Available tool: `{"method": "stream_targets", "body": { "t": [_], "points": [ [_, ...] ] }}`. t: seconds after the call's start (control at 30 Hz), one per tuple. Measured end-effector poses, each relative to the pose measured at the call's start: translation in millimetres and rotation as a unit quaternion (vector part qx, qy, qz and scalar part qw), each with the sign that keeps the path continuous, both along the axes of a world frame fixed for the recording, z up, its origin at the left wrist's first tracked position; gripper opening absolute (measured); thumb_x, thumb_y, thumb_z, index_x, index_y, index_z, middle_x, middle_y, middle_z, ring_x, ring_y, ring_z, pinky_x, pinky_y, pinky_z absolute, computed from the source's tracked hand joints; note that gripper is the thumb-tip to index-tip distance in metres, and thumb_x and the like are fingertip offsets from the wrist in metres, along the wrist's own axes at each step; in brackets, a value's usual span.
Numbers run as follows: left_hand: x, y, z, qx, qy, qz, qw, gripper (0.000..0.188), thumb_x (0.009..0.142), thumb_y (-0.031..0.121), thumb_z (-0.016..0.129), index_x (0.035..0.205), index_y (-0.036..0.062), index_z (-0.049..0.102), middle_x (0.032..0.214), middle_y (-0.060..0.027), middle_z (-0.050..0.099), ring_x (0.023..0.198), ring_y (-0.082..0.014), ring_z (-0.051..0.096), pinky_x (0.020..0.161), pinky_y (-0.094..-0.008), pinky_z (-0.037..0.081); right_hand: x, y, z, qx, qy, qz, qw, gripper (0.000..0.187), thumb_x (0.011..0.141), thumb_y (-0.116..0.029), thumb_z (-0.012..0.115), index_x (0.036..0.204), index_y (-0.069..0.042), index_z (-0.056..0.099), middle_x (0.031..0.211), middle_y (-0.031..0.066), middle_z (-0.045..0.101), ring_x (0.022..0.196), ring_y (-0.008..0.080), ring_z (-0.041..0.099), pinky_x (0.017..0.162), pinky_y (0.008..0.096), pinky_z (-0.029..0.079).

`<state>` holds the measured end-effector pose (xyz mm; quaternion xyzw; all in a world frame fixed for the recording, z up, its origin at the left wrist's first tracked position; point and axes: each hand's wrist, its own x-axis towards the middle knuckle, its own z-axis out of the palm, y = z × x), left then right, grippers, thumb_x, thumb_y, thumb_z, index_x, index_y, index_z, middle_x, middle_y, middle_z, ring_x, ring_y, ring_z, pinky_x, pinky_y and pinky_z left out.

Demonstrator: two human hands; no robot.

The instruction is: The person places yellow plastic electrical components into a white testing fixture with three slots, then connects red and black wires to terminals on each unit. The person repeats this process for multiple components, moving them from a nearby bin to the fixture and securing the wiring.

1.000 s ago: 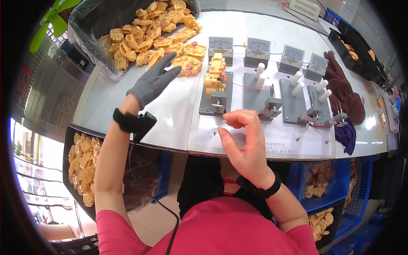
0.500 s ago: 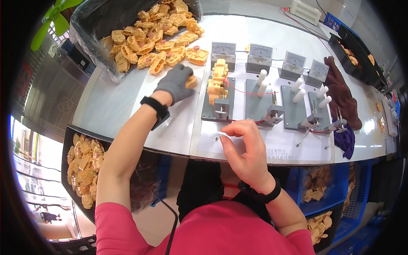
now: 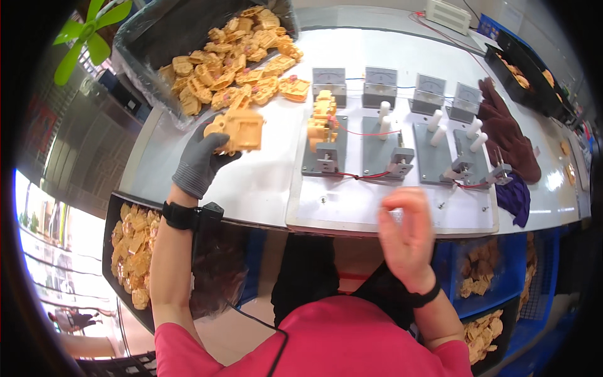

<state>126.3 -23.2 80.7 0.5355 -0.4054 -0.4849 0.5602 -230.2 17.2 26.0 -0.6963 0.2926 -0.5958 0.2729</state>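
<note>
My left hand (image 3: 204,154), in a grey glove, grips a yellow plastic housing (image 3: 244,129) above the left part of the white table. Its boxy, hollow side shows. My bare right hand (image 3: 408,235) hovers over the table's front edge, loosely curled and blurred, with a gap between thumb and fingers and nothing visible in it. On the leftmost grey test fixture (image 3: 340,141) sits another yellow housing (image 3: 322,122), with a thin red wire crossing from it. The fixture to its right (image 3: 374,147) has bare white pegs (image 3: 384,119). Two more pegged fixtures stand farther right.
Several analog meters (image 3: 380,85) line up behind the fixtures. A black lined bin (image 3: 147,53) spills yellow housings (image 3: 226,69) at the back left. Dark red cloth (image 3: 509,132) lies to the right. Another bin of yellow parts (image 3: 135,251) stands below left; a green fan (image 3: 88,31) is far left.
My left hand has come back toward me and left, lifting the yellow housing off the table. My right hand has moved right, away from the leftmost fixture. The view has shifted slightly.
</note>
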Motion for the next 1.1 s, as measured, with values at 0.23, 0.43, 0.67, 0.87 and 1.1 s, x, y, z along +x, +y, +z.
{"method": "stream_targets", "body": {
  "t": [0.23,0.43,0.67,0.87,1.1],
  "points": [
    [-62.5,10.4,39.5,-0.078,0.165,-0.127,0.975,0.055,0.096,0.009,0.061,0.144,-0.0043,0.037,0.137,-0.0193,0.054,0.126,-0.0306,0.056,0.108,-0.042,0.049,-17.6,-17.7,-2.1,0.152,-0.06,-0.043,0.986,0.034,0.094,-0.002,0.062,0.127,-0.002,0.053,0.11,0.0066,0.055,0.096,0.0132,0.054,0.086,0.0285,0.047],
    [-85.5,-3.7,47.1,-0.03,0.235,-0.189,0.953,0.051,0.102,0.021,0.057,0.144,-0.0031,0.039,0.137,-0.0197,0.055,0.127,-0.0314,0.056,0.078,-0.028,0.058,-22.3,-22.6,-6.3,0.156,-0.053,-0.014,0.986,0.037,0.095,-0.005,0.064,0.131,-0.004,0.054,0.112,0.0076,0.059,0.098,0.0142,0.058,0.086,0.0285,0.048],
    [-81.9,-21.9,41.5,0.032,0.269,-0.237,0.933,0.039,0.103,0.025,0.055,0.135,0.0019,0.048,0.115,-0.0138,0.066,0.1,-0.0242,0.069,0.057,-0.0217,0.051,-22.3,-20.4,-3.3,0.174,-0.033,-0.007,0.984,0.038,0.094,-0.008,0.066,0.131,-0.005,0.056,0.112,0.0078,0.061,0.097,0.0151,0.059,0.086,0.0292,0.048],
    [-101.4,-22.7,49.1,0.035,0.222,-0.219,0.95,0.037,0.102,0.017,0.055,0.134,0.0008,0.048,0.112,-0.014,0.067,0.101,-0.0229,0.068,0.074,-0.0291,0.057,-26.2,-20.0,-3.1,0.165,-0.018,-0.004,0.986,0.043,0.092,-0.01,0.068,0.133,-0.006,0.056,0.116,0.0085,0.062,0.1,0.0167,0.06,0.087,0.031,0.048],
    [-110.6,-38.6,48.9,-0.09,0.004,-0.25,0.964,0.051,0.091,-0.002,0.066,0.137,0.0013,0.044,0.124,-0.015,0.059,0.115,-0.0251,0.064,0.098,-0.0324,0.055,-29.1,-20.6,0.2,0.145,-0.007,0.01,0.989,0.045,0.091,-0.011,0.07,0.133,-0.007,0.056,0.116,0.0081,0.062,0.101,0.0173,0.061,0.088,0.0312,0.047]
  ]
}}
